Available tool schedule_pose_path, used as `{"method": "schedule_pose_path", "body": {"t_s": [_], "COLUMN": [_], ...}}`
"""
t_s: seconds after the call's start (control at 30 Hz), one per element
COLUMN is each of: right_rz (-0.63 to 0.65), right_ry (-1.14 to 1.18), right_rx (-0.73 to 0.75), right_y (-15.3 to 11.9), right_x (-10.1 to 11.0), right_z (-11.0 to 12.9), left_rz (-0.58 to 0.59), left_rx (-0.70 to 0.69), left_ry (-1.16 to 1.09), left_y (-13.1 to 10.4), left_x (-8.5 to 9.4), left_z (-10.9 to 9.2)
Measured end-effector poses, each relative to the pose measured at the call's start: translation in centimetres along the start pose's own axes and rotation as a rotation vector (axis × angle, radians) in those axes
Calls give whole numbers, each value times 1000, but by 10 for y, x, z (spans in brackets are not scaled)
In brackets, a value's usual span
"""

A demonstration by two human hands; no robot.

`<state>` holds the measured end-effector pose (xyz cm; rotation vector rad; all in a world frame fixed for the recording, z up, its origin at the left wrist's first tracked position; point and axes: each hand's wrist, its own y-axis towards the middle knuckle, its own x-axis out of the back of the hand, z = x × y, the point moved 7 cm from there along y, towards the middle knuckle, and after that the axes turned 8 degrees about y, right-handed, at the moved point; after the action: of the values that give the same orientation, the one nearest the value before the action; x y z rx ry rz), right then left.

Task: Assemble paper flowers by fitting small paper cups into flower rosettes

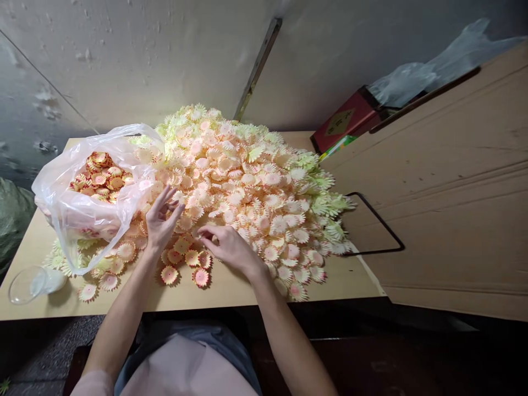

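A large heap of pale pink, peach and green artificial flower pieces [247, 181] with jagged edges covers the table. At the heap's front left edge is my left hand [161, 219], palm turned toward the right, fingers apart and slightly bent, with nothing seen in it. To its right, my right hand [225, 245] is low over the heap's front edge, its thumb and fingertips pinched together; what they hold is hidden or too small to name. Between my forearms lie several yellow flower pieces with red edges [201, 277]. Left of my left hand, a clear plastic bag [66, 203] holds red-and-yellow flower pieces [101, 179].
A clear plastic cup [28, 286] lies on its side at the table's [239, 291] front left corner. A big cardboard box [454, 192] stands on the right, with a bent black rod [383, 220] beside it. Behind are a red box [346, 118] and the wall [165, 66].
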<state>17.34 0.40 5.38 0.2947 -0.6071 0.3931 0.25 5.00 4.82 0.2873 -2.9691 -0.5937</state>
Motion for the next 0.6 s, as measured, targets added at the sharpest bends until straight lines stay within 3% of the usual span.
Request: {"method": "schedule_pose_path", "body": {"t_s": [0.07, 0.2, 0.23, 0.27, 0.4, 0.43, 0.5, 0.6], "right_rz": [-112, -464, -479, -423, 141, 225, 250, 109], "right_ry": [25, -61, -92, -99, 39, 68, 101, 127], "right_rx": [-5, -1, 9, 18, -14, -36, -69, -74], "right_y": [2, -3, -4, -4, -8, -11, -13, -11], "right_x": [8, 42, 46, 46, 7, -2, -10, -4], "right_z": [-4, -1, 2, 4, 3, 1, -3, -5], "left_rz": [80, 188, 195, 198, 165, 152, 138, 162], "left_rx": [-18, -9, 1, 12, 65, 78, 95, 91], "left_ry": [-33, -76, -78, -76, -39, -28, -23, -54], "left_y": [0, -2, -3, -3, -4, -3, -3, -2], "left_x": [-7, -16, -17, -17, -14, -12, -11, -12], "left_z": [0, 1, 1, 1, 1, 2, 4, 4]}}
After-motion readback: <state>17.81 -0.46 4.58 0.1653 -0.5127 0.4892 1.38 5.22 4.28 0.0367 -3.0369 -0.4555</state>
